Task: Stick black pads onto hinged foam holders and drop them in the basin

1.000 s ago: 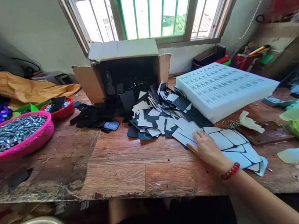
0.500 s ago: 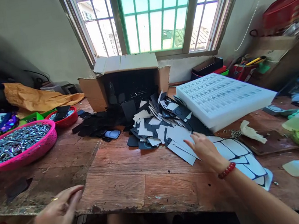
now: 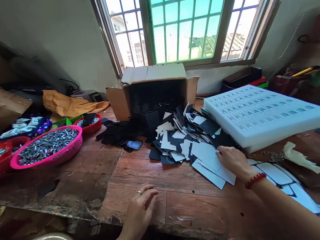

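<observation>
Landmark: the cardboard box (image 3: 118, 103) standing on the table (image 3: 135, 175), below the window (image 3: 190, 20), flaps spread.

Right hand (image 3: 235, 162): in front of the box and to its right, red bracelet (image 3: 255, 180) at the wrist. My fingers are bent, tips at the right edge of the white cards (image 3: 205, 153). These overlap one another at the near right side of the mixed black-and-white pile (image 3: 177, 137), which spreads out from the box's front. My own knuckles screen the contact, so I can't say whether I am pinching a card or only touching it.

Left hand (image 3: 142, 206): well in front of the box, near the table's front edge, ring (image 3: 139, 191) on one finger. Fingers loosely curved and slightly apart, nothing held.

Right of the box: white foam block (image 3: 266, 111), rows of slots on top. Nearer me than the block, partly behind my right forearm: white rounded pieces (image 3: 274, 173) with dark outlines; crumpled tissue (image 3: 298, 158) just beyond.

Left of the box: pink basket (image 3: 49, 162) of small metal parts.
</observation>
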A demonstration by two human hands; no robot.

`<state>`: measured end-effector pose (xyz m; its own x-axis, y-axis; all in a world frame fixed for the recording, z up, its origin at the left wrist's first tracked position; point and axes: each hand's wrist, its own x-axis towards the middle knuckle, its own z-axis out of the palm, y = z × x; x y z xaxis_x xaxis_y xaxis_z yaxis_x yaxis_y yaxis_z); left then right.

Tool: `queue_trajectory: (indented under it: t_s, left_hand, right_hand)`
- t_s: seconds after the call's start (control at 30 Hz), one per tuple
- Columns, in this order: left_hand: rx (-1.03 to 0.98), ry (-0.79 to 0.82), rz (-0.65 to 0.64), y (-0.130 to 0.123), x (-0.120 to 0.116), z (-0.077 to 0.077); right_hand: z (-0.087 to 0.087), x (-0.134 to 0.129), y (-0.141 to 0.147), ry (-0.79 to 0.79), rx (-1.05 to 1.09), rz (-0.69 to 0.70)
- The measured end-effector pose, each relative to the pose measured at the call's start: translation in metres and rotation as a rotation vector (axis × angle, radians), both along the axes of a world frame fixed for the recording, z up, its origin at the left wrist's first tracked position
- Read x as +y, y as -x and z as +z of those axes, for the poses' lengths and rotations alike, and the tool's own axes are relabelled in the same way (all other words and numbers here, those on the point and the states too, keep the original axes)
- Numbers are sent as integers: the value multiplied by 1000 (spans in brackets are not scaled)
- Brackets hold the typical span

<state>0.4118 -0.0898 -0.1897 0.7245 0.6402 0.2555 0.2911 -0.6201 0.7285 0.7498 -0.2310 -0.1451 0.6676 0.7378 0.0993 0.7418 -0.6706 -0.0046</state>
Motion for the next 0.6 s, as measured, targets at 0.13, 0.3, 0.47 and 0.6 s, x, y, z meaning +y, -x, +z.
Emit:
queue_trajectory:
  t_s: [0.13, 0.3, 0.47, 0.6]
  left_hand:
    - [-20, -102, 77, -2, 9, -23]
    - [-19, -158, 76, -5, 8, -35]
    - [-27, -226, 119, -8, 3, -33]
    - [-5, -273, 147, -8, -2, -33]
  right_hand:
    - [18, 9, -7, -131, -99, 96]
    - [31, 29, -31, -246, -165, 194]
    - [12, 76, -16, -310, -117, 437]
    - [-2, 133, 15, -343, -97, 592]
